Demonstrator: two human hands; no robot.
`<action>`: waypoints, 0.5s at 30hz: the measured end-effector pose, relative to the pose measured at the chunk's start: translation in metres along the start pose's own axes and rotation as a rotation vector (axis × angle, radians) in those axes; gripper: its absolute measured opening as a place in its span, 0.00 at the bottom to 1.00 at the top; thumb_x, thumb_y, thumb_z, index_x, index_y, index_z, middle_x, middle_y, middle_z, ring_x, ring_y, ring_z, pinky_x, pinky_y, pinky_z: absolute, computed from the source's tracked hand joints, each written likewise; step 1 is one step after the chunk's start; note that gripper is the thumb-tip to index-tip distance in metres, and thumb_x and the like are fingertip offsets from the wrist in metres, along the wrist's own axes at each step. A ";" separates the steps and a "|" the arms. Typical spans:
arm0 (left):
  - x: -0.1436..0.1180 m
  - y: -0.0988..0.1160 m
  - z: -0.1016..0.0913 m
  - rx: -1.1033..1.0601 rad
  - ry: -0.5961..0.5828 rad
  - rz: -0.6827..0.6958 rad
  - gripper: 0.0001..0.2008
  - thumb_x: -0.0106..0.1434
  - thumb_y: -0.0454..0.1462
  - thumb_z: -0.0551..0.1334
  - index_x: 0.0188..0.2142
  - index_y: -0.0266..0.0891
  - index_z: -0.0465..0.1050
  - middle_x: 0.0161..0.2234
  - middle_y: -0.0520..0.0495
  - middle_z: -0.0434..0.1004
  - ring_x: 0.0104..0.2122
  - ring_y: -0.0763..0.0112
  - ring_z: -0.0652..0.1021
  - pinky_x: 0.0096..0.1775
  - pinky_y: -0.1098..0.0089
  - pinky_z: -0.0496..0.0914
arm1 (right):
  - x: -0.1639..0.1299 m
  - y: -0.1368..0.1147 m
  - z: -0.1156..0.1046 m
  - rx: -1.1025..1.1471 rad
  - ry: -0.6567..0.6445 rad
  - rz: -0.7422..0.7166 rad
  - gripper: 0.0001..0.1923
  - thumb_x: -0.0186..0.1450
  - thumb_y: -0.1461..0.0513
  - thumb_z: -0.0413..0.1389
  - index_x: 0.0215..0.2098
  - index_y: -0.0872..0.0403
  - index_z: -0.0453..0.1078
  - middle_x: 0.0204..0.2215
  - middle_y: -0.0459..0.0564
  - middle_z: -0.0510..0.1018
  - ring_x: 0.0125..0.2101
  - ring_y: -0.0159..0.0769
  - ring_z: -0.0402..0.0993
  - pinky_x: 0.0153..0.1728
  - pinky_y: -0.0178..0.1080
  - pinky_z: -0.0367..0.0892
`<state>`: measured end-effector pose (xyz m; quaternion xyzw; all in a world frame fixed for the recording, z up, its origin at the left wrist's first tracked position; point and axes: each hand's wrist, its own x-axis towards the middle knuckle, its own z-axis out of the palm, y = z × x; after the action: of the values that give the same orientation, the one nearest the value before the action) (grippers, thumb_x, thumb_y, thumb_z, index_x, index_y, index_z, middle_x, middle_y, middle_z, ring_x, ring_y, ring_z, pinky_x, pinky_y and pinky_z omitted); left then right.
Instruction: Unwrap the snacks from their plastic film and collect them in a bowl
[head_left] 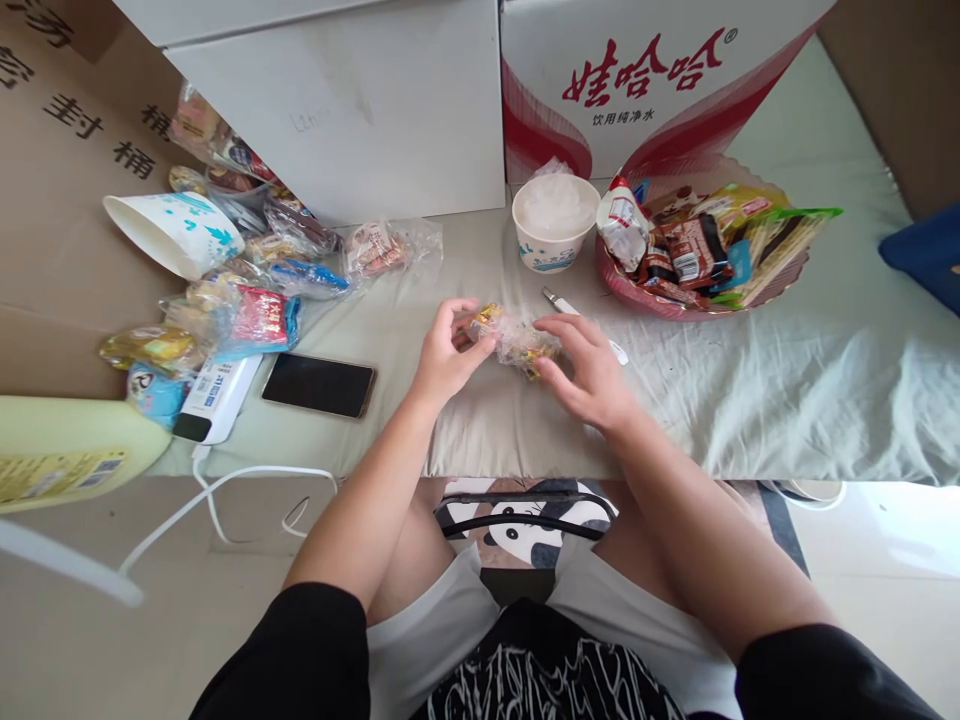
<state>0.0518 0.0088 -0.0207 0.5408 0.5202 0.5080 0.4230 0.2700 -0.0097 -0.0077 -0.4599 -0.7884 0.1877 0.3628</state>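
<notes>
Between my hands, on the cloth-covered surface, lies a crinkled clear plastic wrapper [515, 342] with gold, shiny pieces at both ends. My left hand [448, 352] has thumb and fingers around its left end, by the gold part. Over the right end is my right hand [589, 372], thumb and fingers spread apart close to the gold there; whether they touch it I cannot tell. A white utility knife [564, 304] lies just beyond my right hand, partly hidden by it. Behind stands a paper cup [556, 250] filled with crumpled clear plastic.
A pink basket [675, 300] of packaged snacks stands at right. Boxes [405, 130] line the back. At left are a tipped paper cup [176, 235], bagged snacks [259, 318], a phone [320, 385] and a white power bank [221, 395] with a cable [262, 470] hanging over the front edge.
</notes>
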 end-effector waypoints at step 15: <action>0.016 -0.002 -0.020 -0.266 0.468 -0.126 0.14 0.60 0.49 0.66 0.39 0.45 0.69 0.45 0.47 0.78 0.44 0.66 0.80 0.39 0.70 0.73 | 0.000 0.007 -0.015 -0.084 0.416 0.250 0.15 0.66 0.66 0.44 0.44 0.51 0.71 0.41 0.57 0.79 0.45 0.45 0.76 0.48 0.48 0.69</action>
<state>0.0312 0.0235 -0.0180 0.3151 0.5649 0.6558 0.3893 0.2849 -0.0065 -0.0021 -0.5973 -0.6409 0.0993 0.4717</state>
